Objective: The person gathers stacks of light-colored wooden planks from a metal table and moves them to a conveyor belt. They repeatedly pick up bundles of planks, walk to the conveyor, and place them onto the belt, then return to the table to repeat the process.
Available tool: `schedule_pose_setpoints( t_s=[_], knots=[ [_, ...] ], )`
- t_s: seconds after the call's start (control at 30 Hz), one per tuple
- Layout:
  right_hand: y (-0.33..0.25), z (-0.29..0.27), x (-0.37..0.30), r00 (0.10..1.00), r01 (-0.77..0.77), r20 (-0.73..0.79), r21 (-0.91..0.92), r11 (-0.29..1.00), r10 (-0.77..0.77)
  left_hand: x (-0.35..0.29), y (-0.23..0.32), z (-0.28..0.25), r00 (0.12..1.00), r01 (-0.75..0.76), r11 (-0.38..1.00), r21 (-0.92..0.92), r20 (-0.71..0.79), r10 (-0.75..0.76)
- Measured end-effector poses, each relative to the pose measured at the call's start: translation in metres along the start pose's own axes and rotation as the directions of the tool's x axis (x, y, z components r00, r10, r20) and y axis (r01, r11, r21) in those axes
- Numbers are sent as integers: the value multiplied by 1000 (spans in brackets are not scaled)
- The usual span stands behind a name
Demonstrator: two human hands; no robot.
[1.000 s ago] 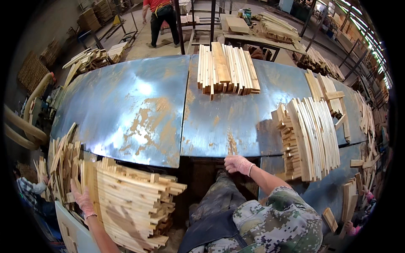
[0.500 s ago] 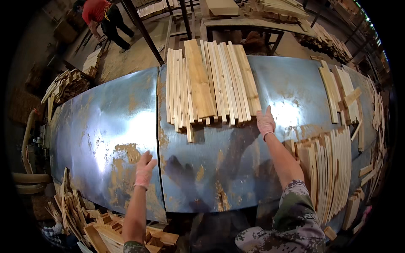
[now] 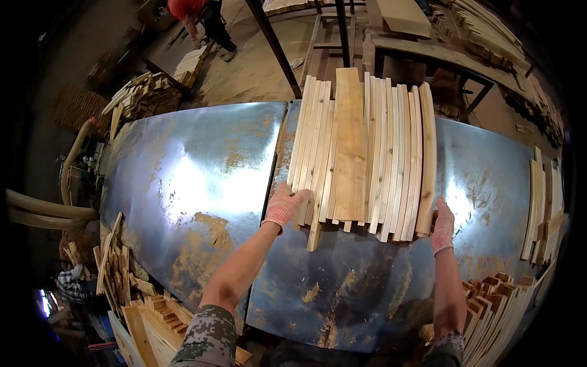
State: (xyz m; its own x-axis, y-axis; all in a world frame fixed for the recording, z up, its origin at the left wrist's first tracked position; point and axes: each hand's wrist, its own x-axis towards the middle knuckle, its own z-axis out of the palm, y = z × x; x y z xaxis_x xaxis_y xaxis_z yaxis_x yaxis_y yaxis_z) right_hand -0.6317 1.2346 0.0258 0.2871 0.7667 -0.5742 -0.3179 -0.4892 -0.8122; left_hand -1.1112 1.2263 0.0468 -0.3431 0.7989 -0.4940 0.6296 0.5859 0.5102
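Note:
A row of pale wooden strips lies side by side on the metal tabletop, with one wider board on top near the middle. The near ends are uneven, and one strip juts out toward me. My left hand, in a pinkish glove, is at the near left corner of the row, thumb spread over the strip ends. Along the near right side, my right hand, gloved too, stands on edge with fingers extended beside the outermost strip. Both hands are open; whether the right one touches the wood I cannot tell.
More strips are stacked at the lower right, others farther right. Wood offcuts fill the lower left. A seam crosses the metal table. Beyond it, a person in red bends over wood; metal posts stand behind.
My left hand has come forward and right from the bare metal to the row's near left corner. My right hand stays by the right side. The view has shifted left.

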Motion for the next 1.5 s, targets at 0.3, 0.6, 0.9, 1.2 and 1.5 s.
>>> schedule_pose_setpoints(
  t_s=[0.3, 0.6, 0.9, 1.2, 1.5],
  knots=[
    [-30, 56, 28, 975, 221, 108, -371, 902, -194, 50, 27, 13, 967, -216, 948, -232, -187, 174],
    [-9, 57, 10, 975, 122, -46, -709, 695, -218, -2, 30, 0, 988, -128, 982, -141, -107, 114],
    [104, -49, -208, 979, 21, -141, -656, 754, -150, -215, -110, 14, 998, -69, 972, -224, -21, 66],
    [235, -184, -346, 994, 31, -80, -468, 883, -78, -329, -272, 3, 909, -409, 827, 385, 93, 406],
    [257, -181, -323, 982, 163, 71, 156, 974, -175, -345, -269, 42, 932, 214, 542, -813, 336, 136]
  ],
)
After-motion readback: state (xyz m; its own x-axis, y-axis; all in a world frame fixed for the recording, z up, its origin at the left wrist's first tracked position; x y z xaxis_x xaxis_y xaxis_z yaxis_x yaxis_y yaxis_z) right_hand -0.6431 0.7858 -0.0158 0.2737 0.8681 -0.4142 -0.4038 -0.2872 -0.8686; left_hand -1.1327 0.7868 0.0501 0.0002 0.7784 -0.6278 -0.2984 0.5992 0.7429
